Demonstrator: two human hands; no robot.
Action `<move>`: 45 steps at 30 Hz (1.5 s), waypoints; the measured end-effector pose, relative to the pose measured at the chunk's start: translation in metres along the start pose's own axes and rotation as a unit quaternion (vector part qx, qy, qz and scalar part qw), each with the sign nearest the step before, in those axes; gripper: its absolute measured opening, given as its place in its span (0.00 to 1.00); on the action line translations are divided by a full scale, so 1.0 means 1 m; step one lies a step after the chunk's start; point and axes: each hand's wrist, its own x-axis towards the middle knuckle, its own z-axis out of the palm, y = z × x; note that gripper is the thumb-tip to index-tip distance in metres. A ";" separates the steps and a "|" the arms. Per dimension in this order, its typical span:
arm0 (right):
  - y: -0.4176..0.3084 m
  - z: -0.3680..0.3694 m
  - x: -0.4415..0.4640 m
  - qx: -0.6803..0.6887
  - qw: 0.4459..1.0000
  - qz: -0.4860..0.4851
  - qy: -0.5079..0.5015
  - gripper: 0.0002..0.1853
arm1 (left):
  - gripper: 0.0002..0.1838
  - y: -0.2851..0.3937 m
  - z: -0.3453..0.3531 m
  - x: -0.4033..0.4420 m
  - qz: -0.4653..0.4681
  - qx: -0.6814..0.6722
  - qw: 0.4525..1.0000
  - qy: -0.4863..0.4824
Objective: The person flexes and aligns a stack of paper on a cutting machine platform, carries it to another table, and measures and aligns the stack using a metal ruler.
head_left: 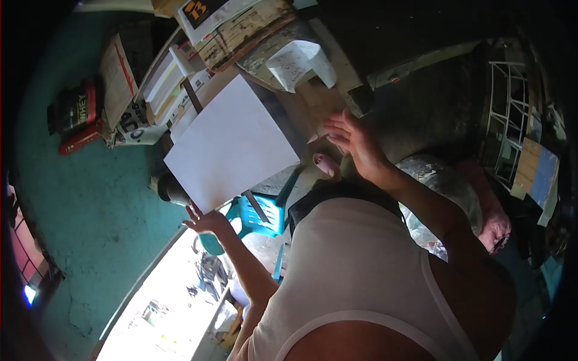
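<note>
A large blank white sheet (235, 144) lies flat and tilted in front of me; whether it is paper or a stiff board I cannot tell. At its near left corner is my left hand (206, 223), fingers spread and thumb apart. Whether those fingertips touch the sheet's edge is unclear. My right hand (352, 139) is raised to the right of the sheet, apart from it, with fingers stretched out and nothing in them. Dark strips (257, 206) stick out from under the sheet on two sides.
A blue plastic chair (260, 215) stands below the sheet. Beyond it are a folded white paper piece (299, 63), a stack of boards (241, 37) and several packages. A teal wall (114, 210) runs along the left. To the right sit a plastic bag (430, 186) and a white rack (507, 114).
</note>
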 end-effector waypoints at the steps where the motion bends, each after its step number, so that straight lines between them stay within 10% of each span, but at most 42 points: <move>1: 0.001 -0.004 -0.006 0.005 1.000 -0.012 0.002 0.32 | 0.36 0.003 -0.016 0.013 0.000 0.026 0.999 -0.025; 9: 0.039 -0.027 -0.033 -0.128 0.971 -0.197 -0.052 0.16 | 0.37 0.043 -0.053 0.043 0.023 0.144 0.988 -0.057; 13: 0.053 -0.019 -0.049 -0.207 0.948 -0.241 0.014 0.12 | 0.28 0.077 -0.037 0.004 0.220 0.258 0.930 -0.140; 22: 0.140 -0.009 -0.077 -0.611 0.670 -0.422 -0.013 0.16 | 0.15 0.091 -0.056 -0.040 0.422 0.380 0.763 -0.307; 26: 0.191 0.016 -0.066 -0.550 0.771 -0.295 -0.128 0.21 | 0.13 0.099 -0.044 -0.043 0.510 0.408 0.676 -0.340; 31: 0.199 0.082 -0.070 -0.543 0.762 -0.335 -0.113 0.28 | 0.14 0.093 0.004 -0.024 0.529 0.404 0.597 -0.447; 33: 0.186 0.110 -0.087 -0.664 0.538 -0.516 -0.061 0.33 | 0.16 0.079 0.020 -0.008 0.528 0.405 0.572 -0.480; 36: 0.198 0.105 -0.058 -0.702 0.416 -0.565 -0.121 0.38 | 0.17 0.063 0.033 0.009 0.520 0.434 0.551 -0.488; 45: 0.192 0.119 -0.037 -0.696 0.306 -0.636 -0.132 0.29 | 0.08 0.052 0.037 0.018 0.528 0.438 0.542 -0.485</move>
